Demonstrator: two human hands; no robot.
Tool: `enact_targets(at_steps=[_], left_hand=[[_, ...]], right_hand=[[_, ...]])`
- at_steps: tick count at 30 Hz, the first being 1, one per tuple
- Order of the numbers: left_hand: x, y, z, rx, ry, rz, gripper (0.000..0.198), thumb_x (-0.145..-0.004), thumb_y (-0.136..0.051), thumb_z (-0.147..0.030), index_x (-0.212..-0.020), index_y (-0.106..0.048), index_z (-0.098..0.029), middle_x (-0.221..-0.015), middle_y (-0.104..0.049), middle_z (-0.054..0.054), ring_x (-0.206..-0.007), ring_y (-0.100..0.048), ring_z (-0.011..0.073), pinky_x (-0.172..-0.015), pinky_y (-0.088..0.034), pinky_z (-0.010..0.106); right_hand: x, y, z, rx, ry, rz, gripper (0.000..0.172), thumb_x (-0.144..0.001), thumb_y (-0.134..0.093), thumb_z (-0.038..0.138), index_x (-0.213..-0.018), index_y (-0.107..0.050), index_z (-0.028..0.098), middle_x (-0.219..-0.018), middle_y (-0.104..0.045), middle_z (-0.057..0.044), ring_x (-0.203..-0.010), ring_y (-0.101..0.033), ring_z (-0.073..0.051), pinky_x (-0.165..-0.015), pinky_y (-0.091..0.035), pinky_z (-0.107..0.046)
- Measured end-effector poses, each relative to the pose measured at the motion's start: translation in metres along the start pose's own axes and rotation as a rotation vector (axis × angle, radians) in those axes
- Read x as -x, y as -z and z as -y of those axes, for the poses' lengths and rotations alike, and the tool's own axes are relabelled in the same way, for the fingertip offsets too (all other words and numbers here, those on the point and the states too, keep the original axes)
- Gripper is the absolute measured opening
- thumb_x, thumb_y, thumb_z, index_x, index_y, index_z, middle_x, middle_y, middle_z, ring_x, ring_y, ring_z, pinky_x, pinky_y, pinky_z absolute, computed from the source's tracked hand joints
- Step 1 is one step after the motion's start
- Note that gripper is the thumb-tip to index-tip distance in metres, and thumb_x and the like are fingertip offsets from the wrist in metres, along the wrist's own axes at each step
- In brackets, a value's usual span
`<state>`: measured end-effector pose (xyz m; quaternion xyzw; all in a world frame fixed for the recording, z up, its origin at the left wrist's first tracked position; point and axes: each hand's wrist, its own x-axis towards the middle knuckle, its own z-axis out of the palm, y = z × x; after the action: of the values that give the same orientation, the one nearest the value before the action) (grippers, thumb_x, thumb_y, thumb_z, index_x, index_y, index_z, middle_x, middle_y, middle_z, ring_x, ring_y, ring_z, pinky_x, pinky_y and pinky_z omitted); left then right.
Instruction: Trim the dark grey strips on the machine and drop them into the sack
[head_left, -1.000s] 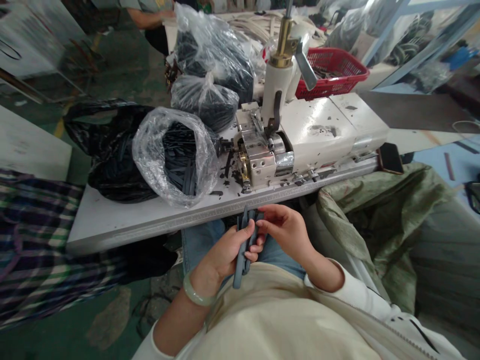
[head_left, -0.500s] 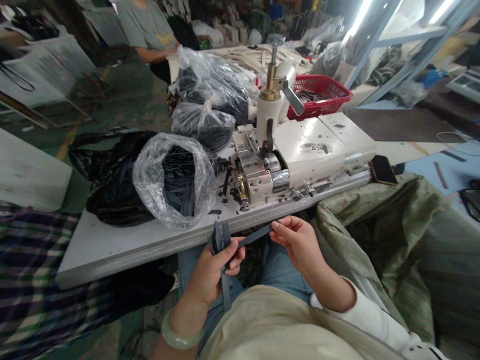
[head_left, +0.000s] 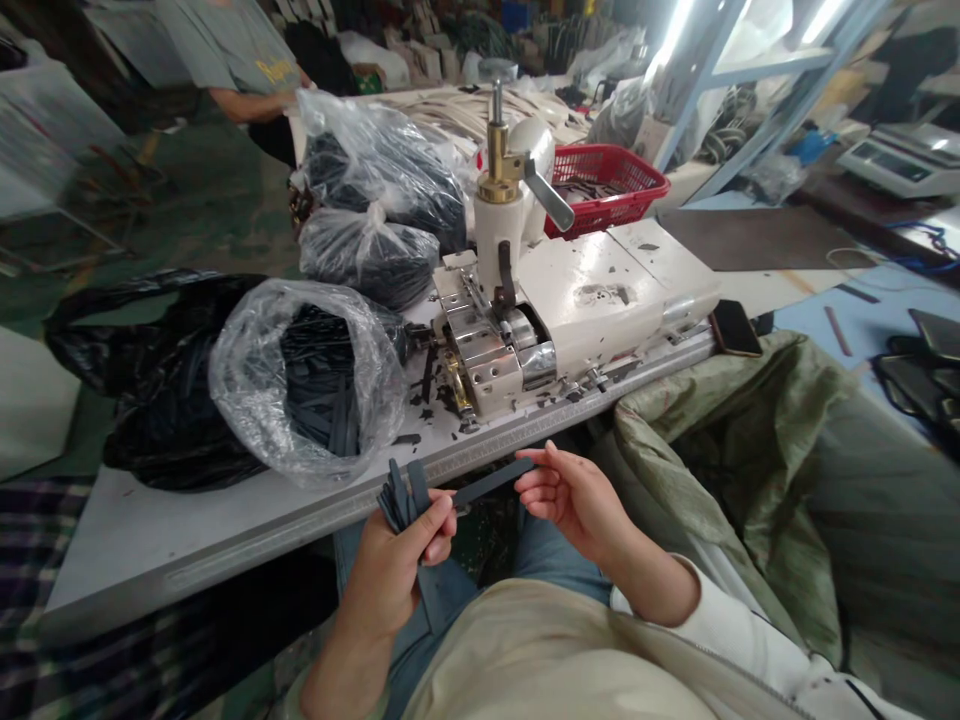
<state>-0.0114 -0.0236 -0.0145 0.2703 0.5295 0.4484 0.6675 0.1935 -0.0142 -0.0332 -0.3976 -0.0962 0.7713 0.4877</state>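
My left hand (head_left: 405, 545) is closed around a bundle of dark grey strips (head_left: 399, 490), their ends fanning out above the thumb. One single strip (head_left: 491, 483) stretches from the left thumb and fingertips across to my right hand (head_left: 574, 495). The right fingertips pinch its far end. Both hands are over my lap, just in front of the table edge. Beyond them stands a cream-coloured machine (head_left: 600, 290) with a brass-and-steel post and metal rollers. Left of it, an open clear plastic bag (head_left: 240, 370) holds many similar dark strips (head_left: 322, 390).
A black plastic bag (head_left: 150, 420) lies at the left of the table (head_left: 187, 540). Tied clear bags (head_left: 367, 255) stand behind. A red basket (head_left: 615, 205) is at the back, a phone (head_left: 735, 328) at the right. Green sacking (head_left: 720, 400) hangs beside my right arm. Another person (head_left: 232, 60) is at the far left.
The view has swung to the right, so the scene sits further left. My hands still hold the strip between them; the right fingers have shifted slightly at its end.
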Motion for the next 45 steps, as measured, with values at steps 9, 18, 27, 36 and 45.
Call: enact_targets(at_steps=[9, 18, 27, 36, 45], left_hand=[[-0.005, 0.000, 0.002, 0.001, -0.086, -0.007, 0.022, -0.070, -0.077, -0.022, -0.089, -0.074, -0.013, -0.063, -0.063, 0.003, -0.045, -0.044, 0.0038, -0.043, -0.027, 0.017], [-0.003, 0.001, 0.000, 0.020, -0.119, -0.028, 0.018, -0.069, -0.074, -0.021, -0.087, -0.073, -0.015, -0.049, -0.049, -0.005, -0.044, -0.040, 0.0042, -0.043, -0.026, 0.017], [-0.003, 0.004, -0.011, -0.689, -0.336, 0.093, 0.012, -0.076, -0.068, -0.022, -0.083, -0.077, -0.022, -0.087, -0.072, 0.006, -0.088, -0.063, 0.0222, -0.080, -0.046, 0.033], [-0.015, 0.009, -0.003, -0.096, -0.144, -0.028, 0.036, -0.080, -0.068, -0.039, -0.107, -0.068, -0.015, -0.062, -0.051, -0.003, -0.044, -0.033, 0.0038, -0.041, -0.021, 0.020], [-0.017, 0.010, -0.003, -0.029, -0.062, -0.027, 0.034, -0.079, -0.069, -0.040, -0.101, -0.069, -0.014, -0.060, -0.049, -0.003, -0.045, -0.034, 0.0036, -0.042, -0.022, 0.019]], right_hand=[[0.005, -0.007, -0.009, 0.208, 0.119, 0.324, 0.029, -0.064, -0.084, 0.018, -0.092, -0.075, 0.019, -0.080, -0.075, -0.003, -0.069, -0.071, -0.012, -0.068, -0.058, -0.020], [0.012, -0.002, -0.012, 0.533, 0.366, 0.396, 0.033, -0.067, -0.082, 0.019, -0.098, -0.071, 0.020, -0.093, -0.070, -0.004, -0.082, -0.070, -0.016, -0.076, -0.058, -0.027], [-0.003, -0.017, 0.013, 1.119, 0.077, 0.607, 0.020, -0.092, -0.053, 0.032, -0.089, -0.061, 0.015, -0.070, -0.064, -0.001, -0.055, -0.058, -0.010, -0.048, -0.045, -0.018], [-0.076, -0.030, 0.052, 0.651, 0.382, 0.038, 0.038, -0.080, -0.058, 0.052, -0.070, -0.057, 0.016, -0.038, -0.041, 0.008, -0.031, -0.027, -0.005, -0.032, -0.016, -0.018], [-0.097, -0.050, 0.058, 0.404, 0.385, -0.092, 0.035, -0.069, -0.067, 0.048, -0.061, -0.055, 0.016, -0.034, -0.040, 0.008, -0.029, -0.027, -0.004, -0.031, -0.012, -0.018]])
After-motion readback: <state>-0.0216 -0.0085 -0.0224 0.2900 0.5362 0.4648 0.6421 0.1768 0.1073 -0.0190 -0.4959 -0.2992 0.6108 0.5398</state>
